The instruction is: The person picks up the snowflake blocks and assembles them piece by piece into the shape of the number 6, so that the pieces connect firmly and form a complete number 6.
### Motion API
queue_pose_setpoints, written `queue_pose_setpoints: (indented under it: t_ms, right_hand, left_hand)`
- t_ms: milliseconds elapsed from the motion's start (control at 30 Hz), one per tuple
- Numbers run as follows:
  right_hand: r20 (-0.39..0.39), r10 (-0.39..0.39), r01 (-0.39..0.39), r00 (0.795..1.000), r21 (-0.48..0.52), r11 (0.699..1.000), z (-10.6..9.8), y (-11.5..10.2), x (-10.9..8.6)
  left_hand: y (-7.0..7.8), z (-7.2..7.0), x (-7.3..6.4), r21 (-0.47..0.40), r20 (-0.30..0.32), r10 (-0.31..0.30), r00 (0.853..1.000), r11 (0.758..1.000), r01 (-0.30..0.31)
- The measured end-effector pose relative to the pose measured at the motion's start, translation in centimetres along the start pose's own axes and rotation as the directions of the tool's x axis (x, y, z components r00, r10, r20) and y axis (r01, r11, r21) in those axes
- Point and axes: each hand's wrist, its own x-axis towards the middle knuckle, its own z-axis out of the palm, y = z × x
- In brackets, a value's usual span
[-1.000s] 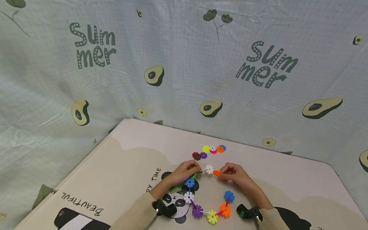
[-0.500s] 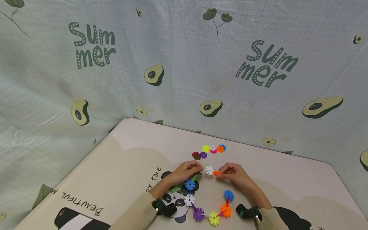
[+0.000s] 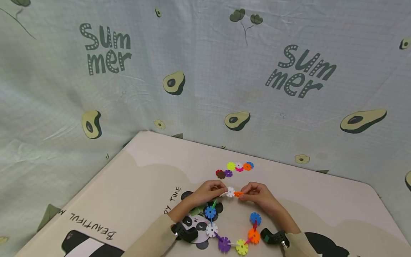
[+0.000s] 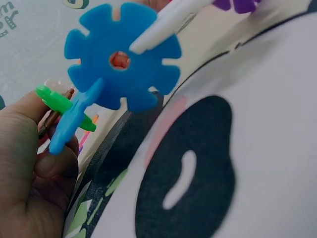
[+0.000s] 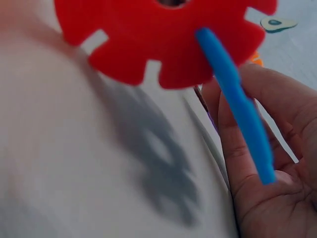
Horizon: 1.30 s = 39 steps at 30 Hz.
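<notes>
- The left hand (image 3: 207,193) pinches the chain of notched discs (image 3: 224,245) between thumb and fingers; the fingertips cover the spot, so I can't tell whether they press only the brown disc (image 4: 52,118) or a white one too.
- The right hand (image 3: 261,196) pinches the held orange disc (image 3: 238,194) at its outer edge, partly hidden by the fingers.
- The chain curves over and beside the panda print (image 3: 201,236), open below the right hand.
- Seven of its discs show face-on: two blue, two white, one purple, one yellow, one orange; the edge-on ones are too thin to count surely.
- From the right wrist, the red disc (image 5: 124,42) is cut off at the top.
- Beyond the hands lie eight loose discs (image 3: 228,173), some overlapping, the red mostly covered by a brown.
</notes>
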Motion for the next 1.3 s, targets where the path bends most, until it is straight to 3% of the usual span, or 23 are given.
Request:
queue_pose_setpoints:
  t_ms: [233,500,667,833,1033,1300]
  right_hand:
    - [-0.032,0.004,-0.005,0.999,-0.013,1.000,0.4,0.2,0.1]
    - [-0.069,-0.009,0.007,0.998,-0.029,1.000,0.6,0.3,0.0]
    - [-0.082,-0.030,0.026,0.996,-0.055,0.998,0.8,0.3,0.0]
    - [-0.065,-0.046,0.042,0.997,-0.066,0.997,0.8,0.1,0.2]
    - [-0.072,-0.041,0.035,0.997,-0.081,0.996,0.9,-0.1,0.2]
    - [-0.084,-0.106,0.094,0.991,-0.135,0.986,1.2,-0.1,0.4]
  left_hand:
    - [0.0,0.2,0.0,0.010,-0.006,-0.022,1.000,1.000,0.022]
    - [3.7,0.3,-1.3,0.004,-0.018,-0.015,1.000,1.000,0.015]
    - [2.0,0.6,-0.8,0.012,-0.034,-0.043,0.999,0.999,0.043]
    - [0.3,0.5,-0.2,0.012,-0.021,-0.034,0.999,0.999,0.034]
    - [0.0,0.5,-0.1,0.008,-0.010,-0.045,0.999,0.999,0.045]
    - [0.3,0.1,-0.1,0.051,-0.021,-0.056,0.998,0.997,0.057]
